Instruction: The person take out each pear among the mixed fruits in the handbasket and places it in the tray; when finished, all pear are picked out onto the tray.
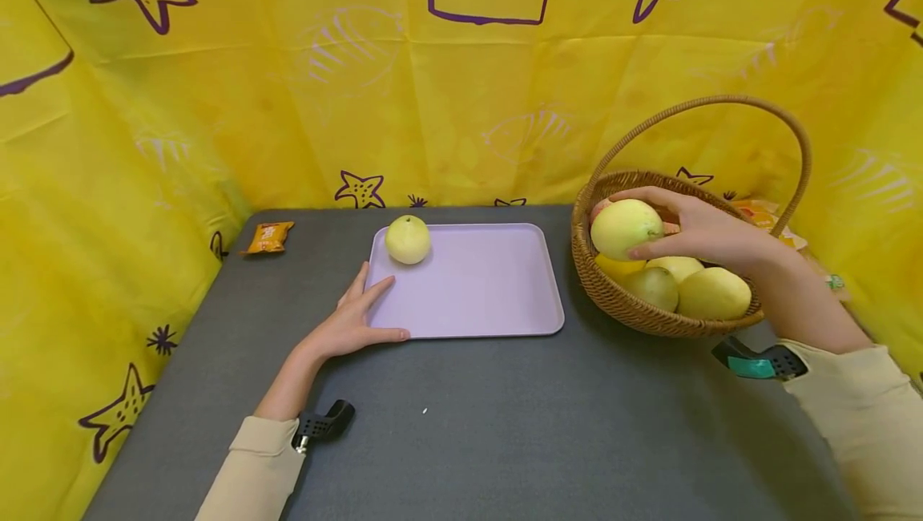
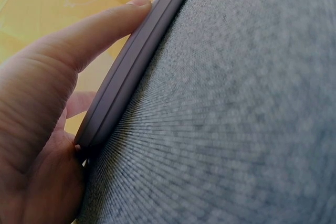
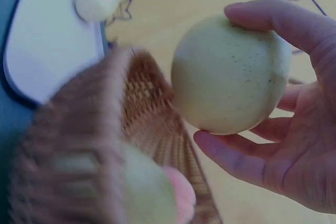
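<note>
In the head view the right hand [image 1: 703,228] holds a pale yellow-green round fruit [image 1: 626,230] over the wicker basket [image 1: 634,314]; the right wrist view shows thumb and fingers curled round this fruit [image 3: 231,74]. Several fruits, yellow, green and some reddish, lie in the basket. The left hand [image 1: 353,321] is spread at the left end of the lilac tray [image 1: 483,284], its thumb on the front rim; the left wrist view shows the thumb touching the tray edge [image 2: 131,61]. Another yellow-green fruit [image 1: 408,240] sits in the tray's back left corner.
An orange snack packet [image 1: 269,238] lies at the table's back left. More packets [image 1: 766,216] are behind and right of the basket. The basket's tall handle [image 1: 721,98] arches above it. A yellow patterned curtain [image 1: 447,120] surrounds the grey table [image 1: 490,425].
</note>
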Motion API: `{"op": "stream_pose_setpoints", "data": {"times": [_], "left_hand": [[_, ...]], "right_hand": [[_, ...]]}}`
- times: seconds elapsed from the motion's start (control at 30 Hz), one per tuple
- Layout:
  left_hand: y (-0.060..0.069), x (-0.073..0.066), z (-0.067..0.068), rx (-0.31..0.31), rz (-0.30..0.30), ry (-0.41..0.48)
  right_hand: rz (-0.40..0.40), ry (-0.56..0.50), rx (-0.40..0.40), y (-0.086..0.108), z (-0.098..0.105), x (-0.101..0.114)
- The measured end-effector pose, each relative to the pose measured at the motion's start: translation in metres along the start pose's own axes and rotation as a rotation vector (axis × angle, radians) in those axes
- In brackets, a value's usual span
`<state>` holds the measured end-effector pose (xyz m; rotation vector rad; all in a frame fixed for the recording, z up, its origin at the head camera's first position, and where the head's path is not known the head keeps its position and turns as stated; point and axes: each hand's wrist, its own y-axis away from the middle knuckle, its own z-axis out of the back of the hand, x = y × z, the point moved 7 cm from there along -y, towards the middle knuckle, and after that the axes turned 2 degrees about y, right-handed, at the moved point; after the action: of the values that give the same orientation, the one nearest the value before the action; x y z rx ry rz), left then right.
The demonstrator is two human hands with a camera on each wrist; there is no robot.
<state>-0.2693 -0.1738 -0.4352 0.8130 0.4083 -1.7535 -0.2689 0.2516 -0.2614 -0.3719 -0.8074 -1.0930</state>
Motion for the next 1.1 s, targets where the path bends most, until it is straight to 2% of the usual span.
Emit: {"op": "stream_pose_setpoints", "data": {"times": [0.23,0.47,0.8,1.1], "left_hand": [[0.001,-0.001,0.001,0.0,0.002,0.002],[0.0,0.0,0.0,0.0,0.002,-0.002],[0.001,-0.001,0.001,-0.004,0.002,0.006],[0.001,0.001,0.0,-0.002,0.006,0.013]], "right_hand": [[0.071,-0.268,-0.007,-0.01,-0.023,0.014],[0.061,-0.541,0.034,-0.026,-0.052,0.024],[0.078,-0.743,0.077,-0.056,-0.092,0.032],[-0.027,-0.85,0.031,-0.086,-0.13,0.023]]}}
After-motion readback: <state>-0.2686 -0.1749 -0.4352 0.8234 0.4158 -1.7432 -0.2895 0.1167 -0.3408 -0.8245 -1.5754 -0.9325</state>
